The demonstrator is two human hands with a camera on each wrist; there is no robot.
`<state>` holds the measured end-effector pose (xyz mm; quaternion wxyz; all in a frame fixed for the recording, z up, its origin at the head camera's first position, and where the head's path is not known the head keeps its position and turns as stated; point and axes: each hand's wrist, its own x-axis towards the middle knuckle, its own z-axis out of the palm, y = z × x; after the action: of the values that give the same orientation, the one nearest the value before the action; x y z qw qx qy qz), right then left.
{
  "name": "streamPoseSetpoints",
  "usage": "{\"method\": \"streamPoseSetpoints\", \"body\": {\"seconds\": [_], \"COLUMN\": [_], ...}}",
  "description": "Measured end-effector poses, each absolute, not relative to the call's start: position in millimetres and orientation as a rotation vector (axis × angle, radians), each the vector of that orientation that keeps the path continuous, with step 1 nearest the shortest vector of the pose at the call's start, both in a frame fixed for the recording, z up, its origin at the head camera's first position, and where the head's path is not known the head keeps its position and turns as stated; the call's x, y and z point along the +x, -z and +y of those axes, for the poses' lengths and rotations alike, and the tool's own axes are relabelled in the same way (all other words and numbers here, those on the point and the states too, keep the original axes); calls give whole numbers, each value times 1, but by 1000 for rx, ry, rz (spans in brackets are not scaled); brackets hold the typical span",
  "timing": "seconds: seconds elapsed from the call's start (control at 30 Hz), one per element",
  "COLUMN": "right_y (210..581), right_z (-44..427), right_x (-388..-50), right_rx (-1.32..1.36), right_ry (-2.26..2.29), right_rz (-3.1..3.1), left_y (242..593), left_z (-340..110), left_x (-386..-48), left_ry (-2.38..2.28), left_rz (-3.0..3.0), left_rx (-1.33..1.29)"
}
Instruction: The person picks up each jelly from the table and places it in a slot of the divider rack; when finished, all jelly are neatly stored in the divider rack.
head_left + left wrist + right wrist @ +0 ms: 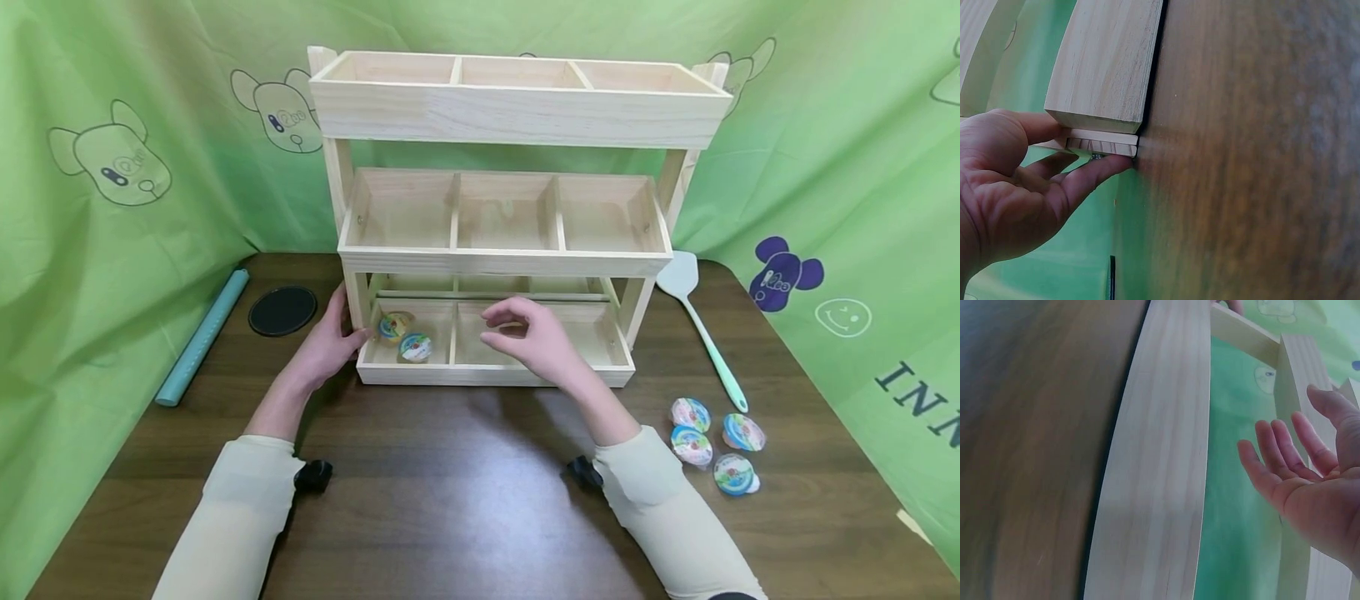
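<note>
A pale three-tier wooden shelf [495,375] stands on the table, each tier split into three compartments. My left hand [327,337] holds its lower left end; in the left wrist view, thumb and fingers of that hand [1016,181] pinch the wooden upright [1104,145] behind the bottom tray. My right hand [536,337] hovers over the bottom tier's middle compartment, fingers apart and loosely bent, with nothing in them. Two small jelly cups, a yellowish one [394,326] and a paler one [415,347], lie in the bottom left compartment.
Several more jelly cups [692,446] lie on the table at right, near a spatula [705,329] with a mint handle. On the left are a black round disc [282,311] and a teal tube [202,337]. Green printed cloth [187,233] hangs behind the shelf.
</note>
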<state>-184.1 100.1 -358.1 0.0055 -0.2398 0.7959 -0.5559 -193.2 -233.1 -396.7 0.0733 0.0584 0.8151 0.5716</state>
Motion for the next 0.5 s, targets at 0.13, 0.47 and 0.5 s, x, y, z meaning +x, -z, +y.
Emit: {"method": "streamPoseSetpoints", "body": {"seconds": [0.13, 0.47, 0.5], "right_y": [360, 368, 368], "right_z": [115, 162, 168], "right_x": [-176, -154, -152], "right_rx": [-740, -628, -619], "right_ry": [1729, 1707, 1694], "right_rz": [2535, 2635, 2656], "left_y": [396, 396, 395], "left_z": [-233, -232, -232], "left_x": [-193, -192, -191], "left_ry": [-1723, -1747, -1752], "left_rz": [2450, 2422, 2420], "left_rx": [182, 182, 181]}}
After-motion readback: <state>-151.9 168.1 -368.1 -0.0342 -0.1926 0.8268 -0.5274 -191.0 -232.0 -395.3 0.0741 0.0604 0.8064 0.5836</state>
